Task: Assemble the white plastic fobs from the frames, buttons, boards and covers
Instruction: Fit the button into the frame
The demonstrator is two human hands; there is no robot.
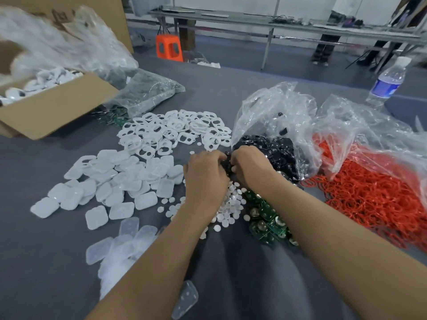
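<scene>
Grey cloth covered your worktop (231, 100). Your left hand (204, 172) and right hand (250, 166) met fingertip to fingertip, each grip pinching something small and dark, likely a fob mid-assembly. Buttons (231, 204) and boards (265, 218) lay beneath, frames (171, 132) beyond, covers (115, 183) leftward; next probably comes a cover.

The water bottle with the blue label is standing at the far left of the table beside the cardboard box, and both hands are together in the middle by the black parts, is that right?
Not quite. The head view shows the water bottle standing at the far right of the table, behind the bag of red rings. The cardboard box is at the far left. The left hand and right hand are indeed together by the black parts.
</scene>
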